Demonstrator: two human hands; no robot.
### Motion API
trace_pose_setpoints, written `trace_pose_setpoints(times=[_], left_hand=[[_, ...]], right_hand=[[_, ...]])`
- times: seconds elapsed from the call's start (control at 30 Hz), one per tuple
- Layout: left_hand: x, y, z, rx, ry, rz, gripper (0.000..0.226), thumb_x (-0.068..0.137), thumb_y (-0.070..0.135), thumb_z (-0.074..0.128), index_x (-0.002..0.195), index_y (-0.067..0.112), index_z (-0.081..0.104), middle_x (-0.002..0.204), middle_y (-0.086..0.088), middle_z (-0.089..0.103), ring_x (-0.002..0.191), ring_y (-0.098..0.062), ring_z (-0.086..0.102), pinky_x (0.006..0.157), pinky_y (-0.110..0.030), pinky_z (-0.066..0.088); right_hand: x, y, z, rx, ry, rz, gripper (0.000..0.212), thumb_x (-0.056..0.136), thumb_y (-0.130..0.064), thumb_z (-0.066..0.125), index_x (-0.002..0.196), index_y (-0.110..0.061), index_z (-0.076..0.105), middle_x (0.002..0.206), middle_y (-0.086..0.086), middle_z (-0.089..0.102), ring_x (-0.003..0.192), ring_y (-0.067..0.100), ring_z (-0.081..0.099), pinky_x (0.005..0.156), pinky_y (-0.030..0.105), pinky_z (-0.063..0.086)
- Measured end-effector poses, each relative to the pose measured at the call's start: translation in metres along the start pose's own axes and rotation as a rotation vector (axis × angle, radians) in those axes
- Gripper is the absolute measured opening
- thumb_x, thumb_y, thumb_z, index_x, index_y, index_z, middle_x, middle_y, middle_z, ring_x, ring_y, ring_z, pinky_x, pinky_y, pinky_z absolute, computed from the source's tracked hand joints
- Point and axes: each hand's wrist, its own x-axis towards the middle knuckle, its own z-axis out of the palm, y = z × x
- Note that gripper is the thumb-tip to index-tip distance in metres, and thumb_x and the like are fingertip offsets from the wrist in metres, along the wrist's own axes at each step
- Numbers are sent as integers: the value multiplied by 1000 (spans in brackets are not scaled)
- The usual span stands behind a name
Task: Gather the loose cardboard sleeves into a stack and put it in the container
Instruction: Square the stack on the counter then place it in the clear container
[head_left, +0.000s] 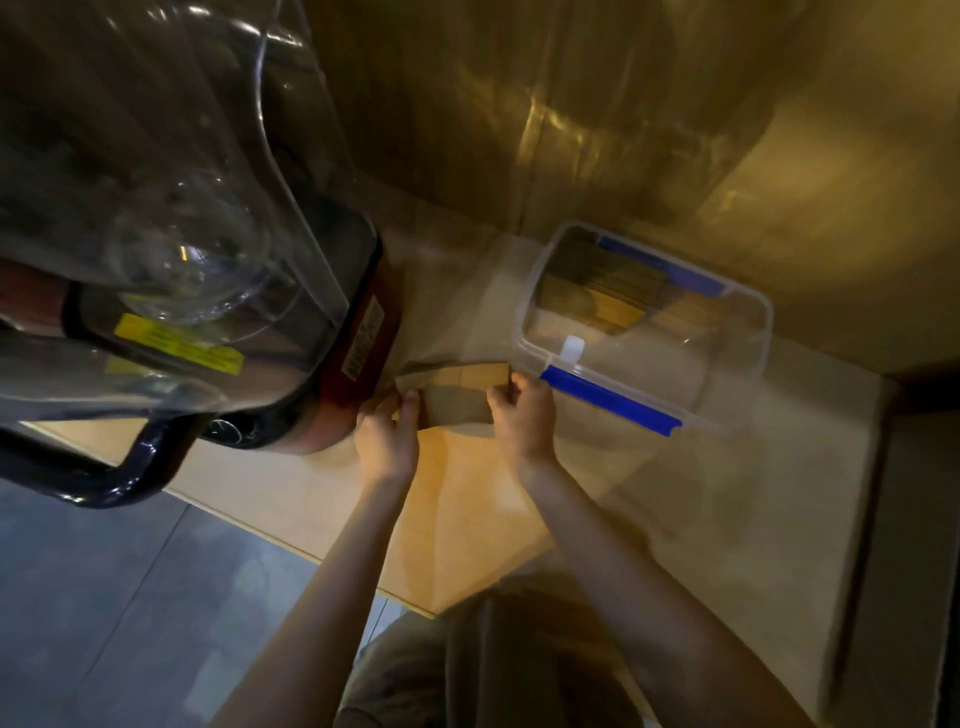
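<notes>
Brown cardboard sleeves (457, 392) lie overlapped on the counter between a blender and a clear plastic container (748, 306). My left hand (389, 436) grips their left end with the thumb on top. Their right end is pinched by my right hand (522, 415), close to the container's near corner. The open container has blue clips on its long sides and a white tab, and a row of more sleeves (602, 286) stands in its far left part. Its near right part shows bare floor.
A large blender (197, 270) with a clear sound cover, red base and black handle fills the left side, touching distance from my left hand. A glossy wall (597, 114) rises behind the counter (467, 509). The grey floor (119, 597) lies below the counter's front edge.
</notes>
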Motion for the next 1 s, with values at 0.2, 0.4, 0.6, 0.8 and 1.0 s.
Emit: trace_pose_setpoints(times=[0.2,0.4,0.6,0.8,1.0], left_hand=[[4,-6,7,68,-43,-12,41,90,27,47,115,-5,54,122,-25,54,113,-37,50,89,-36,39],[6,-8,8,69,-83,-62,57,85,24,55,134,2,37,133,-24,46,119,-38,45,95,-38,39],[13,-10,6,-167,-161,-160,58,76,14,63,130,6,43,127,-16,54,114,-32,52,95,-41,44],[4,-11,-1,-293,-282,-178,42,77,-6,59,117,-4,48,95,-10,57,83,-22,54,53,-11,49],[-14,-23,-4,-231,-377,-113,43,76,-2,61,116,7,50,107,-13,50,101,-27,50,74,-28,44]], right_hand=[[4,4,5,-123,23,-38,32,87,-22,58,115,-4,58,117,17,59,115,29,52,97,40,48],[8,6,4,150,-56,190,32,84,-16,60,114,-9,55,116,14,61,111,26,58,93,40,51],[11,-15,-11,393,-221,371,35,84,-3,60,118,2,55,105,10,59,99,19,54,78,25,40],[9,-5,-26,414,-372,409,18,85,0,57,97,-12,61,91,-1,58,100,16,49,99,33,39],[-12,26,-41,310,-359,309,39,81,-7,65,119,-12,56,104,3,64,105,19,59,98,35,47]])
